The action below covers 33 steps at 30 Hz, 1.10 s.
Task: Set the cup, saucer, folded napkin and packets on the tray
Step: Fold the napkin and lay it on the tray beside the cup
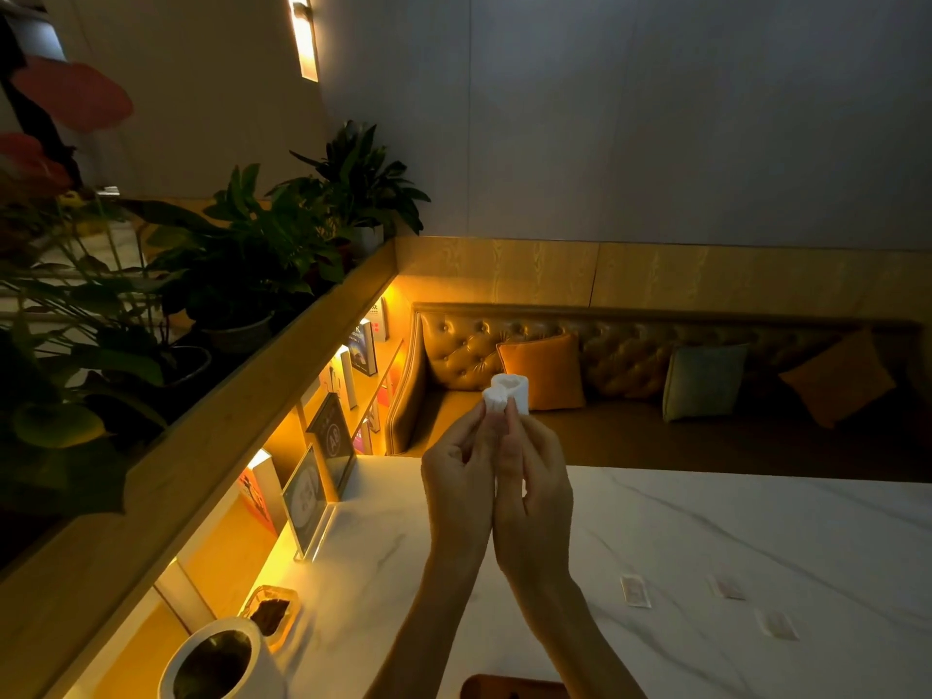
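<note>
Both my hands are raised above the white marble table point(706, 537), side by side and touching. Together they pinch a small white napkin point(508, 392), rolled or folded, which sticks up from the fingertips. My left hand point(456, 476) holds its left side and my right hand point(537, 484) its right side. Three small pale packets lie flat on the table at the right: one point(635, 591), another point(726, 589) and a third point(775, 624). A brown edge, perhaps the tray point(509, 687), shows at the bottom. No cup or saucer is in view.
A white round container point(222, 658) and a small glass dish point(272, 615) stand at the table's left near corner. An acrylic sign stand point(307, 502) sits further back by a lit bookshelf. Potted plants point(242, 254) line the ledge. A tufted bench with cushions point(544, 370) lies beyond the table.
</note>
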Available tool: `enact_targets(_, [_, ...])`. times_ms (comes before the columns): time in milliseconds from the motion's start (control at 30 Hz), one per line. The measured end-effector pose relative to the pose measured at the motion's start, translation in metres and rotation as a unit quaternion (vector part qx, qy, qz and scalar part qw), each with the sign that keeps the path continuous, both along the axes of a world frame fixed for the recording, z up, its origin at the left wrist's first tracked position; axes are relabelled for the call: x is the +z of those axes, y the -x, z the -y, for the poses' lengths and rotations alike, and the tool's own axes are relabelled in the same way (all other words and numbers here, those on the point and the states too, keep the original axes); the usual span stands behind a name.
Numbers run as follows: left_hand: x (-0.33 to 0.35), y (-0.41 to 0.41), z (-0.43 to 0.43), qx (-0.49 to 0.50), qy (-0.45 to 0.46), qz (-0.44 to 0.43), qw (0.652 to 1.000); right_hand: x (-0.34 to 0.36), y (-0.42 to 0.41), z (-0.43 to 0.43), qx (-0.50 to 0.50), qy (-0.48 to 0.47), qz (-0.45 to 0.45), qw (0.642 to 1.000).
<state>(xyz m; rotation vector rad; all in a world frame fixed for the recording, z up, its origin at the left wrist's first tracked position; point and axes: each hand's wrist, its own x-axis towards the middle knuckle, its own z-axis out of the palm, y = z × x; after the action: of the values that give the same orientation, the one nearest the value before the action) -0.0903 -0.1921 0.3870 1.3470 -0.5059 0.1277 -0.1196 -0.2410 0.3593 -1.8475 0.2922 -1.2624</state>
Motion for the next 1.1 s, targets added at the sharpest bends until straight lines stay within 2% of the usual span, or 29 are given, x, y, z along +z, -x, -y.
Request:
enact_targets(100, [0.004,-0.009,-0.009,-0.072,-0.040,-0.013,0.996,0.005,0.006,0.003,0.020,-0.019,-0.004,1.000])
enact_targets(233, [0.007,-0.024,-0.024,-0.086,-0.088,-0.038,0.992,0.009,0.011,0.021,0.035,0.054,-0.030,0.997])
enact_targets(333, [0.010,-0.028,-0.030,-0.098,-0.048,-0.091,0.990,0.015,0.008,0.036,0.037,0.105,-0.055,0.992])
enact_targets(400, [0.010,-0.032,-0.031,-0.110,-0.024,-0.138,0.984,0.015,0.004,0.049,-0.001,0.110,-0.077,0.991])
enact_targets(433, [0.009,-0.033,-0.032,-0.122,-0.017,-0.161,0.979,0.015,0.004,0.056,0.013,0.053,-0.098,0.994])
enact_targets(467, [0.009,-0.035,-0.033,-0.136,-0.012,-0.182,0.974,0.018,0.006,0.061,0.083,-0.068,-0.121,0.987])
enact_targets(500, [0.007,-0.037,-0.033,-0.145,-0.010,-0.201,0.969,0.018,0.006,0.065,0.177,-0.215,-0.149,0.949])
enact_targets(533, [0.004,-0.038,-0.034,-0.145,-0.014,-0.218,0.965,0.014,0.007,0.071,0.256,-0.326,-0.187,0.891])
enact_targets(567, [0.001,-0.040,-0.034,-0.138,-0.023,-0.232,0.963,0.008,0.008,0.075,0.306,-0.372,-0.223,0.847])
enact_targets(600, [-0.003,-0.041,-0.034,-0.125,-0.041,-0.243,0.961,0.000,0.009,0.078,0.329,-0.393,-0.240,0.825])
enact_targets(633, [-0.006,-0.043,-0.033,-0.108,-0.069,-0.251,0.959,-0.008,0.010,0.080,0.336,-0.394,-0.238,0.821])
enact_targets(733, [-0.017,-0.046,-0.032,-0.059,-0.153,-0.255,0.953,-0.016,0.013,0.080,0.317,-0.364,-0.215,0.849])
enact_targets(833, [-0.026,-0.044,-0.033,-0.068,-0.167,-0.252,0.951,-0.014,0.015,0.084,0.295,-0.354,-0.205,0.864])
enact_targets(967, [-0.031,-0.043,-0.035,-0.128,-0.160,-0.260,0.944,-0.014,0.016,0.087,0.242,-0.310,-0.209,0.895])
enact_targets(1033, [-0.031,-0.045,-0.036,-0.175,-0.163,-0.259,0.936,-0.013,0.020,0.094,0.243,-0.315,-0.215,0.892])
enact_targets(1100, [-0.029,-0.046,-0.039,-0.198,-0.171,-0.246,0.933,-0.011,0.025,0.105,0.277,-0.331,-0.242,0.869])
